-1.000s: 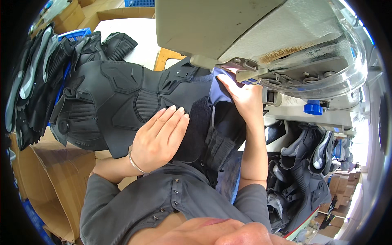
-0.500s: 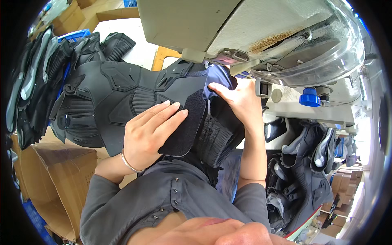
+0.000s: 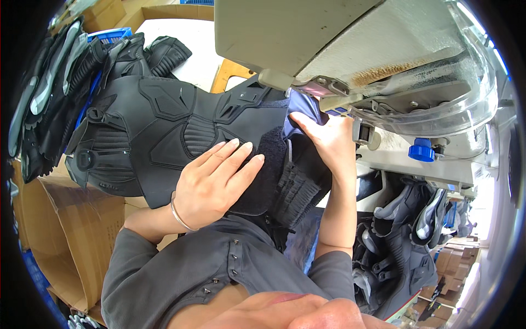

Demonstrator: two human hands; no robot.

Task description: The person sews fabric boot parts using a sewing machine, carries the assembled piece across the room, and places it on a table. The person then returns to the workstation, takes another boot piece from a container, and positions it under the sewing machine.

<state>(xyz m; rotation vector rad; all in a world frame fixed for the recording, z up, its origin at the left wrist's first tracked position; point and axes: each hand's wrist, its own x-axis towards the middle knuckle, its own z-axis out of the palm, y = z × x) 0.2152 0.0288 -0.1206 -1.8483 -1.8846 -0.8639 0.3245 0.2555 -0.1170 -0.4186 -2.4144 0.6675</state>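
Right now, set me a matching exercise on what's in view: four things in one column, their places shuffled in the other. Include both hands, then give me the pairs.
Things
1. left grip
2. blue knob
3. right grip
4. cardboard box

Places
A. below the clear curved cover, at the right of the picture
B. at the blue cloth, thumb on top of it
C. toward the lower left of the picture
D. laid over the black padded gear

Pairs: 1-D, 2-A, 3-B, 4-C

White tabletop point(image 3: 196, 37), cardboard boxes point(image 3: 90, 227), perhaps a window point(image 3: 483, 211)
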